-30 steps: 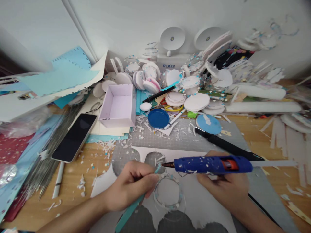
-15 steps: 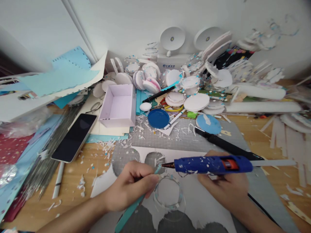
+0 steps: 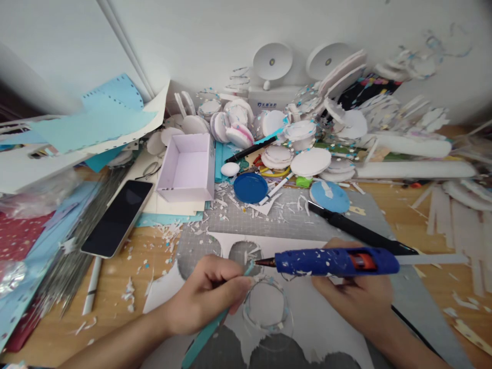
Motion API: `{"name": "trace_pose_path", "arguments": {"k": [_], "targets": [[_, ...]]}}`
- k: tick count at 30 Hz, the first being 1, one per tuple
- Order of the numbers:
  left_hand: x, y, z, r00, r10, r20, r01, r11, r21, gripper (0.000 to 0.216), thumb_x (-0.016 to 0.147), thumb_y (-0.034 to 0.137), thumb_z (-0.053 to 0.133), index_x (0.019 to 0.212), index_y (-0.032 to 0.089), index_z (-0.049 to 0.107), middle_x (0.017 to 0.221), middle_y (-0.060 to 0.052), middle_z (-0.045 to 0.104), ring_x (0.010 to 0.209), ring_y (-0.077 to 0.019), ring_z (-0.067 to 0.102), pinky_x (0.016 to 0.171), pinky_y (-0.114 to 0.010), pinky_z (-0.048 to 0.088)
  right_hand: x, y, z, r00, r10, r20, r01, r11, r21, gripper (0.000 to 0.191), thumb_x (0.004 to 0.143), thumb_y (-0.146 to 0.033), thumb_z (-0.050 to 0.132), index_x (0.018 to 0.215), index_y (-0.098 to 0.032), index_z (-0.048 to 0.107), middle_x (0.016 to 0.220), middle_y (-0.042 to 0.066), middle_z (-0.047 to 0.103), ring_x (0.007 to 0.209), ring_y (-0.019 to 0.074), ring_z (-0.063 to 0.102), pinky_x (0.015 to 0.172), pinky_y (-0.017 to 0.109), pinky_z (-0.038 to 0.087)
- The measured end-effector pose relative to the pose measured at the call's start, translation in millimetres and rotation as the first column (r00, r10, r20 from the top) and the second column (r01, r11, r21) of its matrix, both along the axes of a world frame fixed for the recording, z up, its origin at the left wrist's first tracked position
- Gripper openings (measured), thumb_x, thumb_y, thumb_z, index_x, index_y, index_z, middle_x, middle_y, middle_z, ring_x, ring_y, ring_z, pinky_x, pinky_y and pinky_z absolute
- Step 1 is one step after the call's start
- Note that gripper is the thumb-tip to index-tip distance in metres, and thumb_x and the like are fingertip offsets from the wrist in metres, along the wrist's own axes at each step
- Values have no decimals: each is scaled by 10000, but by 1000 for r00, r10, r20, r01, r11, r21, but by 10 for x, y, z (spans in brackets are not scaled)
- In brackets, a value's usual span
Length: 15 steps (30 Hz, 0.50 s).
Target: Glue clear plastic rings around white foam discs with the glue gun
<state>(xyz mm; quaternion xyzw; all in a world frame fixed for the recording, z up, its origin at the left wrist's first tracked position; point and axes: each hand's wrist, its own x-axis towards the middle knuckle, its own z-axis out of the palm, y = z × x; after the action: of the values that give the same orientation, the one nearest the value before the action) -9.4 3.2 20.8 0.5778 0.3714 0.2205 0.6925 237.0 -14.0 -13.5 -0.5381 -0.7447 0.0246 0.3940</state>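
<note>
Between the thumb and fingers of my left hand (image 3: 211,294) is a thin teal strip (image 3: 204,339), its upper end pointing up and to the right. My right hand (image 3: 355,297) is wrapped round a blue hot glue gun (image 3: 315,262), with a white glue stick (image 3: 432,259) protruding from its back. The dark nozzle (image 3: 266,262) meets the tip of the strip, or very nearly so. Just below the nozzle lies a wire ring (image 3: 265,325) dotted with small pale blue and white bits, resting on a cut-out white sheet (image 3: 307,307).
A grey cutting mat (image 3: 280,218) lies beneath, strewn with scraps. Behind stand a pale lilac box (image 3: 186,166), a dark blue lid (image 3: 250,187), a light blue disc (image 3: 329,196) and piled white discs (image 3: 311,162). A black cutter-like tool (image 3: 361,230) lies right, a phone (image 3: 118,218) left.
Almost nothing differs. Both hands, the strip and the glue gun keep the same place, with the nozzle still at the strip's tip.
</note>
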Motion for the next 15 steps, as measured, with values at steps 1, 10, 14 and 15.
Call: {"name": "trace_pose_path", "arguments": {"k": [1, 10, 14, 15], "targets": [[0, 0, 4, 1000, 1, 1, -1, 1000, -5, 438, 875, 328, 460, 466, 178, 410, 436, 32, 392, 408, -72, 344, 411, -211, 243, 6, -3, -12, 1000, -11, 18, 10, 999, 32, 120, 748, -281, 586, 684, -211, 512, 627, 20, 597, 523, 178, 598, 477, 290, 481], [-21, -14, -13, 1000, 24, 8, -24, 1000, -14, 443, 891, 323, 465, 478, 167, 445, 434, 32, 399, 400, -69, 365, 411, -210, 254, 61, 30, -63, 979, -186, 84, 182, 982, 55, 139, 759, -331, 563, 816, -204, 561, 628, 22, 634, 476, 172, 602, 475, 286, 493], [-41, -12, -47, 998, 57, 33, -56, 998, -33, 466, 895, 368, 485, 478, 157, 481, 426, 26, 413, 404, -70, 371, 416, -211, 257, 202, 111, -83, 954, -295, 50, 295, 956, 14, 183, 747, -387, 610, 707, -218, 555, 509, -6, 589, 396, 155, 536, 427, 276, 446], [-48, -14, -60, 997, 68, 40, -67, 997, -34, 475, 895, 381, 490, 477, 155, 489, 424, 25, 416, 408, -71, 373, 420, -212, 258, 262, 132, -93, 949, -311, 48, 312, 950, -5, 213, 746, -405, 622, 673, -220, 546, 490, -11, 576, 392, 153, 528, 426, 274, 438]]}}
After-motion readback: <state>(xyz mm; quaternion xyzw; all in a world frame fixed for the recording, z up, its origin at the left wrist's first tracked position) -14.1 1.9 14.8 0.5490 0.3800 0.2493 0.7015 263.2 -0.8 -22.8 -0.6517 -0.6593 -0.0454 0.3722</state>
